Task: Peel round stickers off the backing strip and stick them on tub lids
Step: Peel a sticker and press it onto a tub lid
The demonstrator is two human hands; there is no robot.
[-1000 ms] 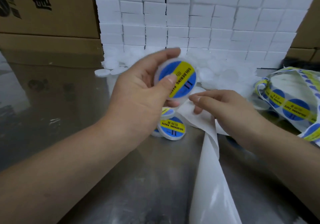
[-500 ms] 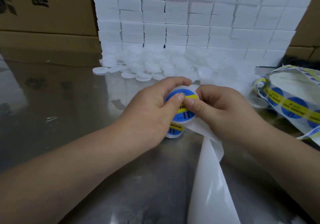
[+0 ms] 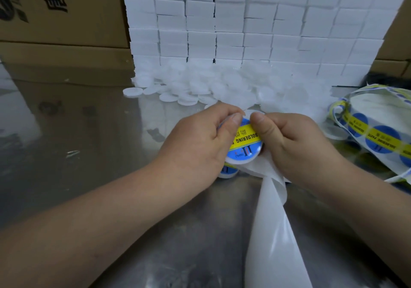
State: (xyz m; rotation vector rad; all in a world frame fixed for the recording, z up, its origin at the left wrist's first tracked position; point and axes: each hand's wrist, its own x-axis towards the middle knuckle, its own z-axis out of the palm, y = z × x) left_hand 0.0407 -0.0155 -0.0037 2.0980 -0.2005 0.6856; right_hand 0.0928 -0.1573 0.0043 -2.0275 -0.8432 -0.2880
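Both hands are closed on one lid [image 3: 239,161]. The left hand [image 3: 195,145] grips it from the side, and the right hand [image 3: 295,145] curls under its other edge. Both thumbs [image 3: 234,120] press the round sticker [image 3: 244,142] flat on top, between the hands.

The lid looks light and stiff, thin plastic and probably a bit slick, so holding it by the rim seems best. The sticker is soft and would likely crease, so I'd smooth it from the middle outward.

The bare backing strip [image 3: 273,232] trails from under the right palm towards the person; I can't tell whether that hand holds it. Unpeeled stickers [image 3: 378,139] lie to the right of the right hand, plain lids [image 3: 195,87] are heaped beyond both hands, and a finished one [image 3: 229,172] sits under the left.
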